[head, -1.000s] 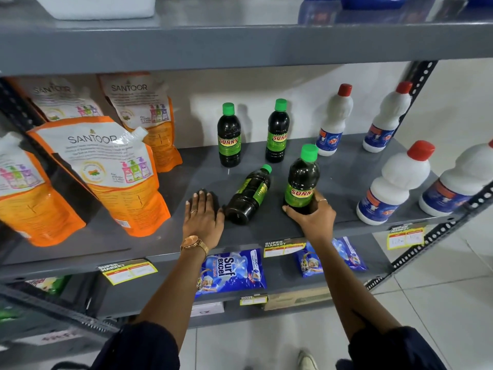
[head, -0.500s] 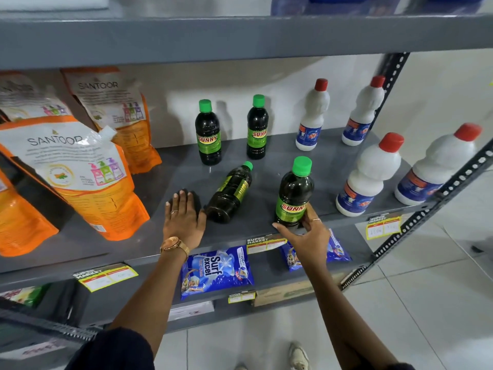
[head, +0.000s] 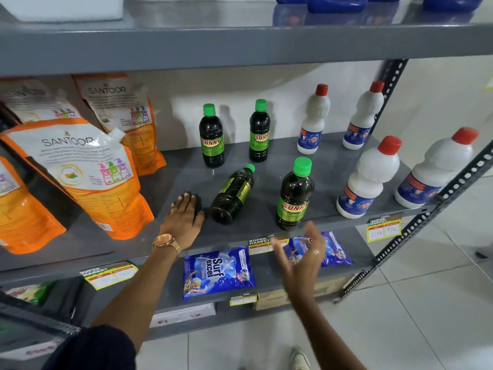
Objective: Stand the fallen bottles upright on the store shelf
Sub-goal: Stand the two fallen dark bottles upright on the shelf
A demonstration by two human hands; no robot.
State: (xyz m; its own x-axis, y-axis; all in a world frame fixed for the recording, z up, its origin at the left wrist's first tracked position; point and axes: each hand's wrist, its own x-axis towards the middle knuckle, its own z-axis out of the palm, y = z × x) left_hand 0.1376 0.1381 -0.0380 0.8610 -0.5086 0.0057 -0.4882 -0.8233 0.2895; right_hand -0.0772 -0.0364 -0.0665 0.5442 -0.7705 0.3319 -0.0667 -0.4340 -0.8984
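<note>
Just beyond the right hand (head: 301, 252), at the front edge of the grey metal shelf (head: 333, 166), a dark plastic bottle with a green cap and a green SUNNY label (head: 293, 194) now stands upright. A moment ago this hand was around its base; now it has pulled back, with open fingers, palm turned inward, and it holds nothing. So this bottle seems finished.

Just to the right of the left hand (head: 184, 220) lies one more dark green-capped bottle (head: 234, 194) on its side, its cap pointing to the back of the shelf. The left hand rests flat and open on the shelf as before, and grips nothing. I judge this fallen bottle is the next one to lift.

All the bottles are closed with caps and look full of dark liquid.
</note>
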